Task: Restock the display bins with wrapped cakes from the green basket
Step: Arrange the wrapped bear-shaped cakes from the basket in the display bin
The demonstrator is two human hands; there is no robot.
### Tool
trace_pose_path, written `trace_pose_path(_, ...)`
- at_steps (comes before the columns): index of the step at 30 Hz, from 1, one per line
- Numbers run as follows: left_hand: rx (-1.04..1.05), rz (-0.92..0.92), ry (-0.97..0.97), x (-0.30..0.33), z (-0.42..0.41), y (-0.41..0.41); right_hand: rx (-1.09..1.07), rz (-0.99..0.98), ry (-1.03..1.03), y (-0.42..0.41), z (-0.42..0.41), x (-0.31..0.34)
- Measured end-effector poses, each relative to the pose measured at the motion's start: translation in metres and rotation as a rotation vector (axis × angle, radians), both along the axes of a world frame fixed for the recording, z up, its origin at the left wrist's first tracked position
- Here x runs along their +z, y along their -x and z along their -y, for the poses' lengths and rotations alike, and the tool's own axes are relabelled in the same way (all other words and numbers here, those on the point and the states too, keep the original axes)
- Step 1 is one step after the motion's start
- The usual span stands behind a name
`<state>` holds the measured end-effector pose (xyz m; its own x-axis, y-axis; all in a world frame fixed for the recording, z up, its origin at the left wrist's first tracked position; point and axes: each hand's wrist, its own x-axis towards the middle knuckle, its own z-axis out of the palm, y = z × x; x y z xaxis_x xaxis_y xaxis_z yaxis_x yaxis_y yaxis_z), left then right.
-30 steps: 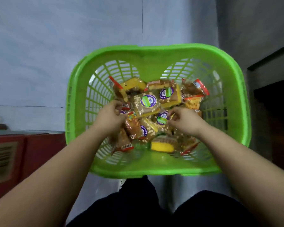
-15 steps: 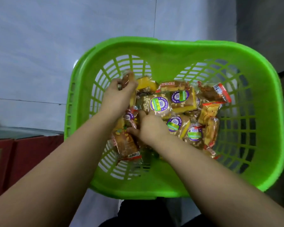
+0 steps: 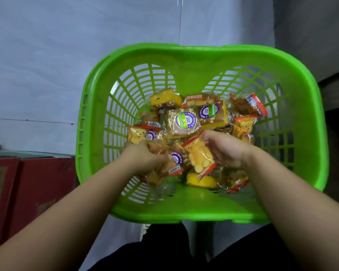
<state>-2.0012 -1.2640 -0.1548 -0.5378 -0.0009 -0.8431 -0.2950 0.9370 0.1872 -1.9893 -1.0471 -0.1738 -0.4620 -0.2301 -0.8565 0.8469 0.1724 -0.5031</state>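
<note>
Gathering | my left hand grips oat cake packets, right hand pinches bear cake in green basket | I'd bunch wrappers firmly before lifting.

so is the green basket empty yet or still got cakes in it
Not empty. A pile of wrapped cakes covers the bottom of the green basket, and both hands, left and right, are gripping packets in it.

Pale tiled floor, red cartons at left.
</note>
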Motion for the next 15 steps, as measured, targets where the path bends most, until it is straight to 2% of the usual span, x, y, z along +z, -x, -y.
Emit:
trace_pose_path(2, -0.201, -0.028, 0.045, -0.002, -0.007, -0.004, 0.066, -0.008, -0.021, -0.002, -0.015, 0.006)
trace_pose_path(4, -0.259, -0.006, 0.025, -0.006, -0.012, -0.005, 0.203, -0.089, -0.167, -0.005, -0.022, 0.012)
trace_pose_path(6, -0.195, 0.036, -0.017, -0.010, -0.013, -0.003, 0.321, -0.155, -0.299, -0.006, -0.024, 0.017)
trace_pose_path(10, 0.182, 0.072, -0.270, -0.017, -0.015, 0.011, 0.391, -0.306, -0.483, 0.006, -0.025, 0.029)
trace_pose_path(11, 0.172, 0.047, -0.277, -0.020, -0.017, 0.012, 0.436, -0.342, -0.534, 0.009, -0.028, 0.035)
trace_pose_path(13, 0.002, -0.049, -0.203, -0.026, -0.026, 0.010, 0.639, -0.387, -0.611, 0.012, -0.034, 0.049)
trace_pose_path(15, -0.211, -0.154, -0.092, -0.032, -0.034, 0.004, 0.938, -0.394, -0.660, 0.011, -0.036, 0.060)
